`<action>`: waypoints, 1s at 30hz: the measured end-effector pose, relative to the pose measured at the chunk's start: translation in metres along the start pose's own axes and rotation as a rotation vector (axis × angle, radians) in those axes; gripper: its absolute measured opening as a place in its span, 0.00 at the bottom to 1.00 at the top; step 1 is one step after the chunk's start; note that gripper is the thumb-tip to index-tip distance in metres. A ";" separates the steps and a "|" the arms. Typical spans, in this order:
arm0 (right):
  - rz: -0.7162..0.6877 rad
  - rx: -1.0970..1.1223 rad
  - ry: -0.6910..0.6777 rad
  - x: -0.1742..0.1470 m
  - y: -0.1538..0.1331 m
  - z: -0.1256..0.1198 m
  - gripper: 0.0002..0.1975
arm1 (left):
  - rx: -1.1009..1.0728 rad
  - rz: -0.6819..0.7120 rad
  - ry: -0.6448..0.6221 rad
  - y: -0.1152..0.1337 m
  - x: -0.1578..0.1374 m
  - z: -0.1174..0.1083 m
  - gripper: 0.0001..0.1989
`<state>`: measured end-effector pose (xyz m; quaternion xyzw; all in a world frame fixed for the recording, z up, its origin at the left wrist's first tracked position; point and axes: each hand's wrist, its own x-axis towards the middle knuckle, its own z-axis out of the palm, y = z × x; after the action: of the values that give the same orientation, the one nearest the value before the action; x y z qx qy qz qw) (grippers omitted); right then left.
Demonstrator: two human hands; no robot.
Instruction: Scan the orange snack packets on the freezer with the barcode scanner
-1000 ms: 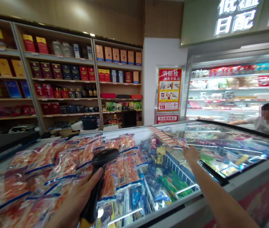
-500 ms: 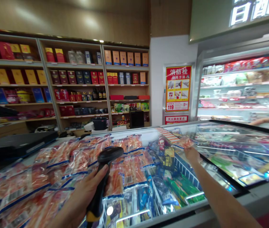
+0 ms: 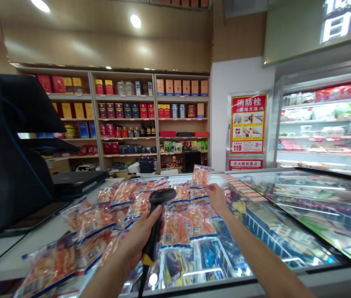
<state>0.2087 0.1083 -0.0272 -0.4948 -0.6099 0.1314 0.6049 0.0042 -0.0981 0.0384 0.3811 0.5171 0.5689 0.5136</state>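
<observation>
My left hand [image 3: 149, 229] is wrapped round the handle of a black barcode scanner [image 3: 158, 207], whose head points up and to the right. A cable runs down from its yellow-trimmed base. Farther off, my right hand [image 3: 217, 196] pinches the lower edge of a clear bag of orange-pink food [image 3: 200, 176], which stands up above the others. Beneath and around both hands lie several similar blue-edged bags [image 3: 175, 227], spread over the glass top of a chest freezer [image 3: 240, 271]. What exactly is in the bags I cannot tell.
At the left, a black checkout terminal [image 3: 14, 165] stands on a white counter [image 3: 0, 256]. Shelves of boxes and bottles [image 3: 125, 109] line the back wall. An open refrigerated display [image 3: 324, 120] is at the right. Wire baskets [image 3: 268, 236] show inside the freezer.
My right hand has moved left with the bag, from the freezer's right side to just beyond the scanner. The view has turned left, bringing more of the terminal into sight.
</observation>
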 end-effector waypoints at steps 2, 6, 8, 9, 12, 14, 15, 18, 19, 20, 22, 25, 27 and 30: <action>0.006 0.000 -0.008 -0.007 -0.005 0.009 0.10 | 0.005 0.011 -0.019 -0.001 0.000 -0.003 0.15; 0.008 -0.004 -0.045 -0.012 -0.009 0.016 0.10 | 0.003 0.021 -0.044 -0.002 -0.003 -0.007 0.15; 0.006 -0.007 -0.057 -0.012 -0.011 0.017 0.10 | -0.001 0.018 -0.051 -0.001 -0.007 -0.008 0.15; 0.004 -0.009 -0.061 -0.012 -0.012 0.018 0.10 | -0.002 0.018 -0.053 0.000 -0.009 -0.007 0.15; -0.010 -0.001 -0.063 -0.013 -0.013 0.021 0.10 | -0.003 0.031 -0.051 0.003 -0.014 -0.006 0.14; -0.016 0.018 -0.068 -0.014 -0.012 0.023 0.10 | 0.000 0.039 -0.052 0.004 -0.016 -0.006 0.14; -0.020 0.026 -0.073 -0.015 -0.012 0.024 0.11 | 0.005 0.037 -0.058 0.004 -0.016 -0.006 0.14; -0.028 -0.004 -0.093 -0.017 -0.011 0.026 0.11 | 0.015 0.035 -0.084 0.004 -0.013 -0.010 0.15; -0.030 -0.028 -0.103 -0.017 -0.012 0.027 0.11 | 0.013 0.035 -0.092 0.004 -0.012 -0.011 0.15; -0.030 -0.056 -0.114 -0.017 -0.013 0.027 0.10 | 0.009 0.031 -0.097 0.004 -0.011 -0.013 0.16; -0.025 -0.118 -0.132 -0.018 -0.016 0.029 0.10 | -0.003 0.021 -0.088 0.005 -0.008 -0.016 0.16; -0.031 -0.193 -0.159 -0.020 -0.024 0.034 0.09 | -0.007 0.056 -0.030 0.006 -0.004 -0.019 0.16; -0.055 -0.246 -0.194 -0.022 -0.031 0.039 0.09 | -0.005 0.083 0.011 0.006 0.001 -0.020 0.16; -0.094 -0.374 -0.262 -0.029 -0.041 0.047 0.10 | -0.019 0.092 0.039 0.003 0.009 -0.022 0.17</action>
<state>0.1434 0.0874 -0.0251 -0.5482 -0.7193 0.0509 0.4236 -0.0190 -0.0929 0.0369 0.3885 0.5033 0.6042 0.4804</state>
